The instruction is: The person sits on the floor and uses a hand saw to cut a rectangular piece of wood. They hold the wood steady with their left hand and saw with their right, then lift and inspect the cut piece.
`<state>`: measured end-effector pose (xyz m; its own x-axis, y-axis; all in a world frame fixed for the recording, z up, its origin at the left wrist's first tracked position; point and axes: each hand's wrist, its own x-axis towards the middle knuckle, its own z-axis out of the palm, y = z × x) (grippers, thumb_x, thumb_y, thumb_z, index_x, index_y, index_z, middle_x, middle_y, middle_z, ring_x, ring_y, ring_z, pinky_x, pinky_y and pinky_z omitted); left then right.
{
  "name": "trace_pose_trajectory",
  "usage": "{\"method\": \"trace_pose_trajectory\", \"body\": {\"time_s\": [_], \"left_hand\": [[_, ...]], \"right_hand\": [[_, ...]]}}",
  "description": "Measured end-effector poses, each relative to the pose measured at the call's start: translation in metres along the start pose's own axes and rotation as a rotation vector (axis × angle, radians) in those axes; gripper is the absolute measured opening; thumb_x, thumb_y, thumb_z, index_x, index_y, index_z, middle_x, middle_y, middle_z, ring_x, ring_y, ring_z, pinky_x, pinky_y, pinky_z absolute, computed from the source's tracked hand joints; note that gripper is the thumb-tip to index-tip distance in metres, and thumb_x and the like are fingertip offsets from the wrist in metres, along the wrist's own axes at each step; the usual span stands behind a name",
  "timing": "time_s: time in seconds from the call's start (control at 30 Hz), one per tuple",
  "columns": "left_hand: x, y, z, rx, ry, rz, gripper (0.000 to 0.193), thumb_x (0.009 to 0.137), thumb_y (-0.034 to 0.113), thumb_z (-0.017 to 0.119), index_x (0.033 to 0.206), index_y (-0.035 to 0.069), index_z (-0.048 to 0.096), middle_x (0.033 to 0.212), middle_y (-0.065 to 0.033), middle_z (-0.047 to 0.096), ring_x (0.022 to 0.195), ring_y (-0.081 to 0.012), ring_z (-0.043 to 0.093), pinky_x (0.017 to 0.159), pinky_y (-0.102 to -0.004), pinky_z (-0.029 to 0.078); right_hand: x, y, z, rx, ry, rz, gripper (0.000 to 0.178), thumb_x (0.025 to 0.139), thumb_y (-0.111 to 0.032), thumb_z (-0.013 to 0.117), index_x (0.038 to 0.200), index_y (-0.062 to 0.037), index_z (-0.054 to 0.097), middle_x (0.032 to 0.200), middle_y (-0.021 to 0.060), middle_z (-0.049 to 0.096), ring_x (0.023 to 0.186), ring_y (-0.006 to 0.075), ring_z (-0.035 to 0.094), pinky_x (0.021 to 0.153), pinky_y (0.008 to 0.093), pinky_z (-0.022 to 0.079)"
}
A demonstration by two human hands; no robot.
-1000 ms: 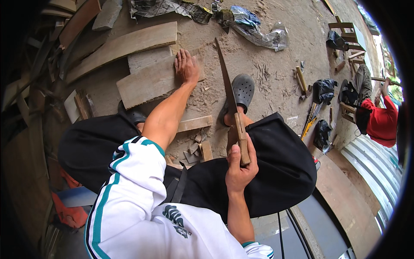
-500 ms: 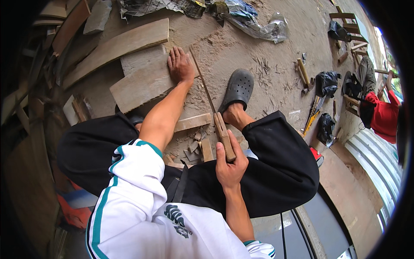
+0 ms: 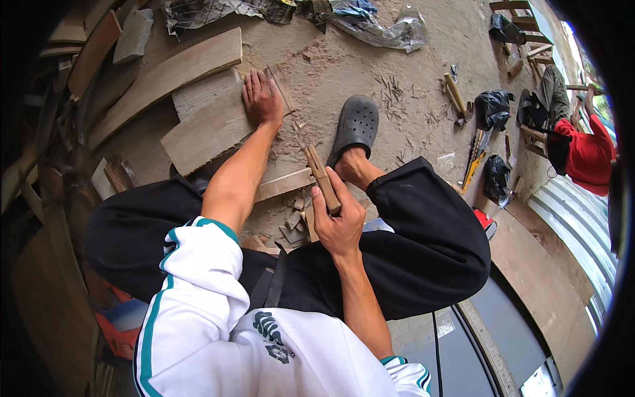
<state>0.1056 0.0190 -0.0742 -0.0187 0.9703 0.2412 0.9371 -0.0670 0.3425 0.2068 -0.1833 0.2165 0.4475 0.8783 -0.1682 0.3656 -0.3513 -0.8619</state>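
Observation:
My left hand (image 3: pixel 263 99) lies with its fingers stretched out over the right end of a pale wooden board (image 3: pixel 208 129), pressing it down. A narrow strip of wood (image 3: pixel 284 96) with a dark line along it shows just right of those fingers. In my right hand (image 3: pixel 340 225) is the wooden handle (image 3: pixel 322 182) of a hand saw, thumb and forefinger along its sides. The saw's blade is thin, seen nearly edge-on, and hard to make out between the handle and the board. A short wooden batten (image 3: pixel 284 184) lies between my forearms.
A longer curved plank (image 3: pixel 172 86) and stacked boards fill the left. My grey clog (image 3: pixel 358 122) stands right of the saw. A hammer (image 3: pixel 455 96), black plastic bags (image 3: pixel 494 109) and a yellow-handled saw (image 3: pixel 473 169) lie farther right, near a person in red (image 3: pixel 585 159). Crumpled sheeting (image 3: pixel 390 30) lies ahead.
My right hand has pushed the saw handle forward, toward the board. My left hand stays on the board. The whole view has shifted slightly.

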Motion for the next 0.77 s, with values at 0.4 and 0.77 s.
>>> {"method": "trace_pose_trajectory", "body": {"time_s": [0.4,0.77], "left_hand": [[0.004,0.008,-0.016,0.052,0.033,0.032,0.04,0.095,0.025,0.056,0.131,0.007,0.057,0.14,-0.0083,0.05,0.135,-0.0259,0.041,0.113,-0.0424,0.031],[0.001,-0.001,0.002,0.109,-0.065,-0.011,0.049,0.099,0.035,0.053,0.14,0.01,0.052,0.157,-0.0069,0.035,0.145,-0.0241,0.031,0.119,-0.0418,0.023]], "right_hand": [[0.0,0.005,-0.002,-0.017,-0.009,0.0,0.039,0.086,-0.008,0.071,0.122,0.0035,0.063,0.097,0.0246,0.07,0.086,0.0345,0.072,0.073,0.037,0.055],[-0.008,0.0,-0.01,-0.055,0.02,0.031,0.038,0.089,-0.01,0.07,0.124,0.0015,0.063,0.093,0.0164,0.074,0.08,0.0181,0.072,0.073,0.0271,0.054]]}}
